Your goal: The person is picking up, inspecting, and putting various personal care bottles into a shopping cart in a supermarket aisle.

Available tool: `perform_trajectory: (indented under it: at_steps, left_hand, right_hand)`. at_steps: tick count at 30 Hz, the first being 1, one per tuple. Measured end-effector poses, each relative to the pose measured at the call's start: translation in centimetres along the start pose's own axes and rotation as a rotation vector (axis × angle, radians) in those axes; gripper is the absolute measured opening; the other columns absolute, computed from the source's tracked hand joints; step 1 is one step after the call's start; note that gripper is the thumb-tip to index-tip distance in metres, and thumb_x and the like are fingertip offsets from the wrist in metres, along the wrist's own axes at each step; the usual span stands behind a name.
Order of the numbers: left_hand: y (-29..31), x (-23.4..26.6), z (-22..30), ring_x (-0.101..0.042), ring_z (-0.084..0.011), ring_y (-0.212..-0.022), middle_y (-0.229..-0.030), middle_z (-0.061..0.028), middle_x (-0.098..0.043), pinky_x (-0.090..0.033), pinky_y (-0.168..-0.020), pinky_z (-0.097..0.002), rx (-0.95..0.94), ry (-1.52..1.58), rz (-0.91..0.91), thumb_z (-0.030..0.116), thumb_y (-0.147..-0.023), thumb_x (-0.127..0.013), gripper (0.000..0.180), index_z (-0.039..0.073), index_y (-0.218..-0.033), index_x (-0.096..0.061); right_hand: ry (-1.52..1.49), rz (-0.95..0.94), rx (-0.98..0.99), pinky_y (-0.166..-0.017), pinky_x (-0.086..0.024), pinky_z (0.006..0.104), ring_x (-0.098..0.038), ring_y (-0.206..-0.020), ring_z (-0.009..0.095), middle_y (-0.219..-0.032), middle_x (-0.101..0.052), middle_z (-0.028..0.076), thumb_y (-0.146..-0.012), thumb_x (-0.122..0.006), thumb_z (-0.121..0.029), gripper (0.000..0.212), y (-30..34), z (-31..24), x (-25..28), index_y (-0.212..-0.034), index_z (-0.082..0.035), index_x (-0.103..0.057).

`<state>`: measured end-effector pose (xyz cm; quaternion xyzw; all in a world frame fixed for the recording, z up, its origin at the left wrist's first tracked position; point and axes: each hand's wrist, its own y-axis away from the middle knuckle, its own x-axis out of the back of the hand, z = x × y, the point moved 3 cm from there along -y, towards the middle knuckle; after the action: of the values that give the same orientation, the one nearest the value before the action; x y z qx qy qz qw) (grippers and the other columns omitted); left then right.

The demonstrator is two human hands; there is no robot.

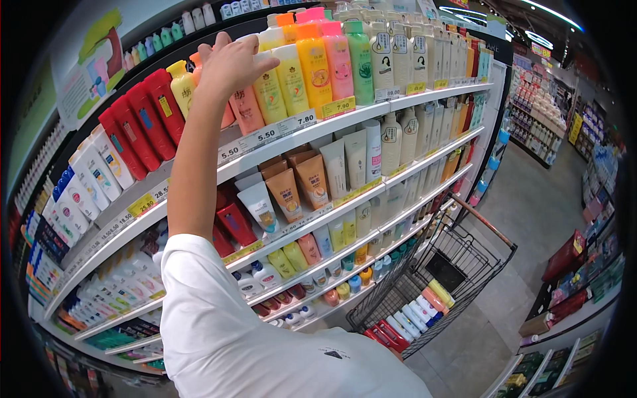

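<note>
My left hand (pixel 233 61) is raised to the upper shelf, its back toward me, fingers bent and thumb pointing right. Its thumb and fingers close about the top of a pale yellow bottle (pixel 269 96), whose cap is mostly hidden by the hand. Directly below the hand stands a salmon-pink bottle (pixel 247 109). Another yellow bottle (pixel 290 79) is just right of it, followed by orange (pixel 313 63), pink (pixel 337 60) and green (pixel 359 63) ones. To the left of my wrist are a yellow bottle (pixel 181 86) and several red bottles (pixel 142 119). My right hand is out of view.
A wire shopping cart (pixel 488 229) stands at the right against the shelves, with red bottles (pixel 388 336), white bottles (pixel 418 313) and a yellow one inside. Lower shelves (pixel 361 199) hold tubes and more bottles. Beyond the cart, an aisle floor (pixel 554 199) runs between other displays.
</note>
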<state>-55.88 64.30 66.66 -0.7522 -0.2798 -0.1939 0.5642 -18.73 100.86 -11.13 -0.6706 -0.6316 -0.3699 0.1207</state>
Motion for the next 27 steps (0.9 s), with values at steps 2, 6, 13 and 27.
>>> perform_trajectory:
  at_steps: [2,6,13,27]
  left_hand:
    - [-0.2,0.4,0.5,-0.051,-0.0257,-0.119,-0.108,-0.0113,-0.073,-0.030,-0.093,-0.0486,-0.067,-0.002,-0.085,0.066,-0.084,-0.063,0.066,0.009,-0.118,-0.067]
    - [-0.2,-1.2,0.9,-0.052,-0.0262,-0.118,-0.107,-0.0124,-0.074,-0.030,-0.092,-0.0484,-0.043,-0.065,-0.039,0.064,-0.085,-0.063,0.067,0.006,-0.117,-0.066]
    - [-0.5,-0.5,1.6,-0.053,-0.0267,-0.119,-0.112,-0.0147,-0.072,-0.032,-0.091,-0.0515,0.039,-0.124,0.042,0.064,-0.085,-0.065,0.069,0.007,-0.124,-0.062]
    - [8.6,6.0,5.2,-0.063,-0.0309,-0.100,-0.122,-0.0187,-0.061,-0.060,-0.073,-0.0479,0.222,2.268,0.835,0.036,-0.109,-0.035,0.049,0.000,-0.141,-0.043]
  right_hand:
    - [-0.011,0.024,0.034,-0.090,-0.053,0.0445,-0.069,-0.105,0.035,-0.112,-0.071,0.022,-0.086,-0.075,-0.039,0.044,-0.7,0.2,-0.1,-0.117,-0.008,-0.071]
    - [-0.037,0.065,0.102,-0.091,-0.053,0.0444,-0.069,-0.105,0.035,-0.112,-0.071,0.022,-0.086,-0.075,-0.039,0.045,-2.0,0.3,-0.4,-0.118,-0.008,-0.071]
    - [-0.071,0.123,0.218,-0.091,-0.053,0.0441,-0.069,-0.106,0.035,-0.113,-0.071,0.022,-0.087,-0.075,-0.039,0.046,-4.7,-0.2,-0.7,-0.120,-0.009,-0.070]
    - [-0.286,-0.041,0.095,-0.093,-0.052,0.0430,-0.068,-0.108,0.035,-0.113,-0.071,0.023,-0.091,-0.071,-0.041,0.052,-2.0,-4.6,-1.0,-0.131,-0.007,-0.063]
